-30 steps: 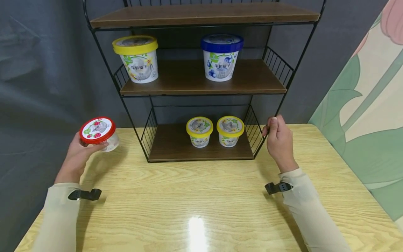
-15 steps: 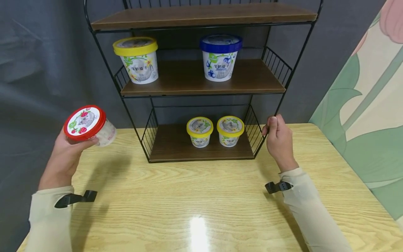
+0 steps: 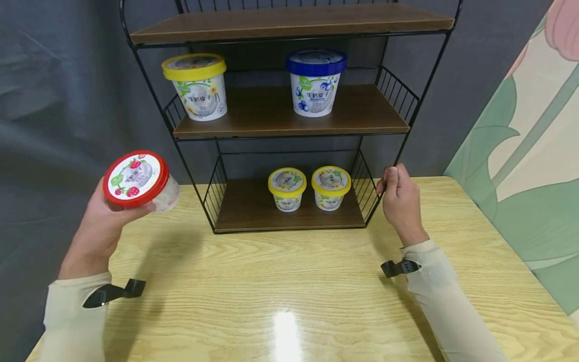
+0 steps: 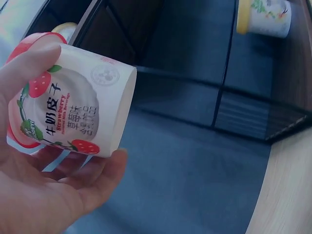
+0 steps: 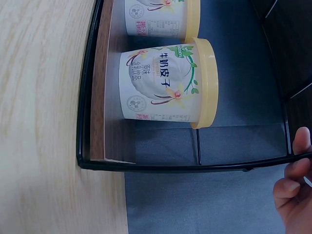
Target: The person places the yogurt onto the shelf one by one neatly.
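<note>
My left hand (image 3: 96, 229) holds a tub with a red lid (image 3: 134, 178) above the table, left of the rack and tilted. The left wrist view shows strawberries printed on the tub's white side (image 4: 73, 105), with thumb on one side and fingers on the other. My right hand (image 3: 401, 206) grips the right front post of the black wire rack (image 3: 289, 231), beside the bottom shelf. Two small yellow-lidded tubs stand on that shelf: the left one (image 3: 287, 189) and the right one (image 3: 331, 188). The right wrist view shows one yellow-lidded tub (image 5: 163, 85) close up.
On the middle shelf (image 3: 262, 113) stand a large yellow-lidded tub (image 3: 199, 88) at left and a large blue-lidded tub (image 3: 316, 83) right of centre. The brown top shelf (image 3: 289, 22) is above. Below lies a light wood table (image 3: 253, 291), with a grey cloth (image 3: 68, 100) behind.
My left hand has lifted the red-lidded tub, drawn it left and nearer with its lid tipping, then brought it slightly back right. My right hand has stayed on the post.
</note>
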`<state>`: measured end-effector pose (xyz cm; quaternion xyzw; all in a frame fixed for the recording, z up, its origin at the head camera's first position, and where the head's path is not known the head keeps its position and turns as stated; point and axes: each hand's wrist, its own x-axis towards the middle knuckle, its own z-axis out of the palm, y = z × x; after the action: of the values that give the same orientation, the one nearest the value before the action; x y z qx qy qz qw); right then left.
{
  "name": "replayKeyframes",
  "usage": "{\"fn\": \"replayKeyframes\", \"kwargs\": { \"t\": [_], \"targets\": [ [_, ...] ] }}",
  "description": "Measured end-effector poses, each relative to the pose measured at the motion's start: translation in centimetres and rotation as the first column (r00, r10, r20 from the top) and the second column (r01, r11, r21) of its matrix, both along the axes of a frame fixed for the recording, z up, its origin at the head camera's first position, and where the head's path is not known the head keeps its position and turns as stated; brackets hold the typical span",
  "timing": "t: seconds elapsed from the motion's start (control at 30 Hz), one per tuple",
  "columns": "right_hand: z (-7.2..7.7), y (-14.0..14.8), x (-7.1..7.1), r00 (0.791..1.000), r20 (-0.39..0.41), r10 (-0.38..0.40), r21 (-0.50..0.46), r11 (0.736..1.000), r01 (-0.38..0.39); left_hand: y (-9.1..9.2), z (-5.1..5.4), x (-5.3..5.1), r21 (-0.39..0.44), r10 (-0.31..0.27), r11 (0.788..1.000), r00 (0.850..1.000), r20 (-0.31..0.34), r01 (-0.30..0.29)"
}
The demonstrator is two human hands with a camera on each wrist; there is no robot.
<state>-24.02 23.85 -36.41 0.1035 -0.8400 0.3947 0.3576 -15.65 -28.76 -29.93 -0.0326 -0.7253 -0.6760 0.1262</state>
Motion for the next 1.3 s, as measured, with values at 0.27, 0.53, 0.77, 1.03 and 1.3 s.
{"fn": "replayKeyframes", "kwargs": {
  "t": [0.27,0.53,0.77,1.03,1.3],
  "targets": [
    [-0.1,0.0,-0.1,1.000,-0.005,-0.002,-0.005,1.000,0.002,3.0,-0.2,0.4,-0.177,-0.014,0.984,0.997,0.073,0.027],
    [-0.2,-0.1,-0.2,1.000,0.004,-0.001,0.000,1.000,0.001,5.8,-1.0,0.1,-0.220,-0.003,0.975,0.994,0.110,0.027],
    [-0.4,-0.1,-0.1,1.000,0.013,0.002,0.008,1.000,-0.002,6.7,-1.6,-0.1,-0.194,-0.021,0.979,0.984,0.178,0.056],
    [-0.2,0.0,-0.1,1.000,0.004,-0.012,0.004,1.000,0.012,8.7,-2.4,-0.7,-0.216,-0.030,0.972,0.964,0.265,0.089],
    [0.0,0.1,-0.1,1.000,0.001,-0.010,0.003,1.000,0.010,10.9,-4.1,-1.8,-0.142,-0.076,0.982,0.953,0.292,0.121]
  ]
}}
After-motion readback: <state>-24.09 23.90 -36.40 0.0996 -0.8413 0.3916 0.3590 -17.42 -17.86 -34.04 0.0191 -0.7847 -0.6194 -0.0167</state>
